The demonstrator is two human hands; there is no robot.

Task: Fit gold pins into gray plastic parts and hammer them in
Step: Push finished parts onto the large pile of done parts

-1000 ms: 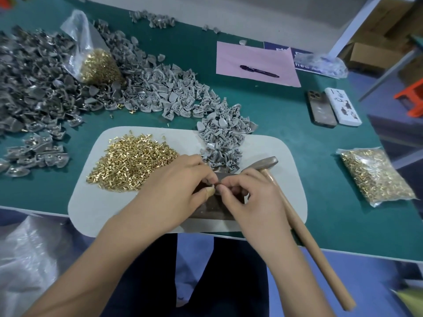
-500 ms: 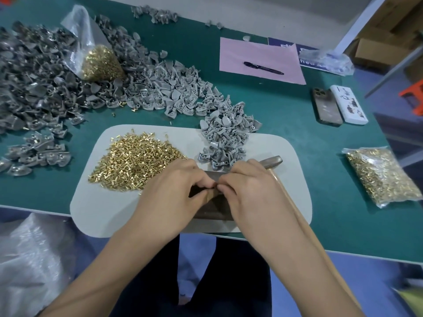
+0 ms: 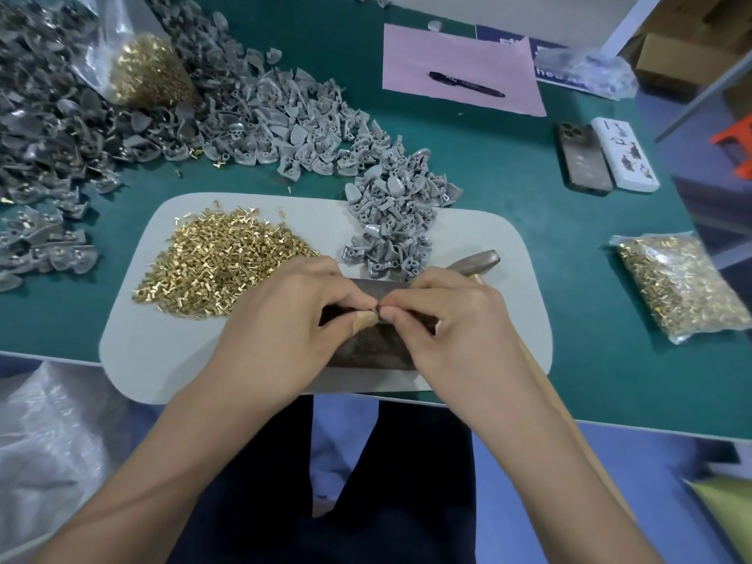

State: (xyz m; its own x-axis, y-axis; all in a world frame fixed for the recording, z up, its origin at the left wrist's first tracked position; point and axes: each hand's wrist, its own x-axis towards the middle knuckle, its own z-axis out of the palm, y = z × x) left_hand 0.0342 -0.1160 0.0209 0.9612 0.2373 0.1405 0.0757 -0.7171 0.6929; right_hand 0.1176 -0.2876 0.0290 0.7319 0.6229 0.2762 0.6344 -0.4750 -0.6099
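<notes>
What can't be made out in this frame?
- Head view: the small item pinched between the left hand and right hand; fingertips cover it.
- Wooden-handled hammer: handle hidden under the right forearm.
- Dark metal block: its ends are covered by both hands.
- Blue printed sheet: text blocked by the pink paper.

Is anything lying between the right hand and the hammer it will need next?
Nothing visible: the hammer's metal head lies just beyond the right hand on the white mat; its handle passes under the wrist.
</notes>
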